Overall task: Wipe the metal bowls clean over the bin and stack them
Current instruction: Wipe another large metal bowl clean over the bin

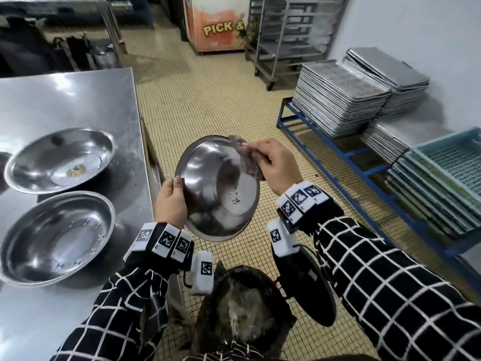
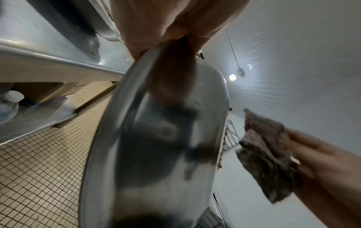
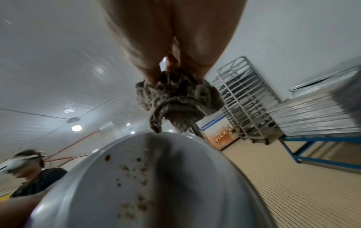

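My left hand grips the left rim of a metal bowl, tilted up on edge above a black-lined bin. Crumbs stick to the bowl's inside. My right hand clutches a crumpled grey-brown cloth at the bowl's upper right rim. In the left wrist view the cloth stands just off the bowl's far edge. Two more metal bowls lie on the steel table: a far bowl with food residue and a near bowl.
The steel table runs along my left. On the right a blue frame carries stacks of metal trays, with blue mesh crates beside it. A wheeled rack and a freezer stand further back on the tiled floor.
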The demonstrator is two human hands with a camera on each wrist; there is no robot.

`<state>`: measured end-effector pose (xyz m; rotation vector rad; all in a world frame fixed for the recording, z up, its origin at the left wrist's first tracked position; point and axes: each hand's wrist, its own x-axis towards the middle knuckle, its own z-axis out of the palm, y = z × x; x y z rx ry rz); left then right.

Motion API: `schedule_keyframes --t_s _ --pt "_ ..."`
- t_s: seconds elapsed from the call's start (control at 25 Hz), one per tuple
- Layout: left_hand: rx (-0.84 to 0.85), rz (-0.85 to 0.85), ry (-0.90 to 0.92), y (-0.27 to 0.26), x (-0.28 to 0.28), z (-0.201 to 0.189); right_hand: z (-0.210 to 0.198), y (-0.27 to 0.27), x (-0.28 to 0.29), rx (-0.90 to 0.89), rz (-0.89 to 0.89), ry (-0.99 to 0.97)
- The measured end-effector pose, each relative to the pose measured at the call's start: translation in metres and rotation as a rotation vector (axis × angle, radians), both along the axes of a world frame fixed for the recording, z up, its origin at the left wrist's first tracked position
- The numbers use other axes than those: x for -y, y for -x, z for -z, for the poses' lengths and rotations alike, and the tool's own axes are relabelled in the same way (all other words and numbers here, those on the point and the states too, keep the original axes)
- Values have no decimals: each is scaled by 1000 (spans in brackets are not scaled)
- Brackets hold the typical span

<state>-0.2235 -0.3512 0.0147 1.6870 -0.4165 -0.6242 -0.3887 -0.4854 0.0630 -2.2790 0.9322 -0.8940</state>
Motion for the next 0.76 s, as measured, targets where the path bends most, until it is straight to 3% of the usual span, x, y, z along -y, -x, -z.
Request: schedule_keyframes --t_s 0.12,0.24,0.4,0.48,0.64,0.76 --pt "-42 41 55 5 4 -7 0 -16 -14 -40 -145 51" --pt "-136 76 115 9 5 -14 26 2 -47 -34 -166 110" --pt "-173 71 122 8 2 -15 67 50 -71 -135 -62 183" --pt "-146 64 123 10 2 -13 77 61 -71 -136 62 60" --pt "-127 58 129 19 3 -13 68 54 -72 298 446 -182" --pt "-238 132 163 34 5 -19 45 38 -90 426 416 -292"
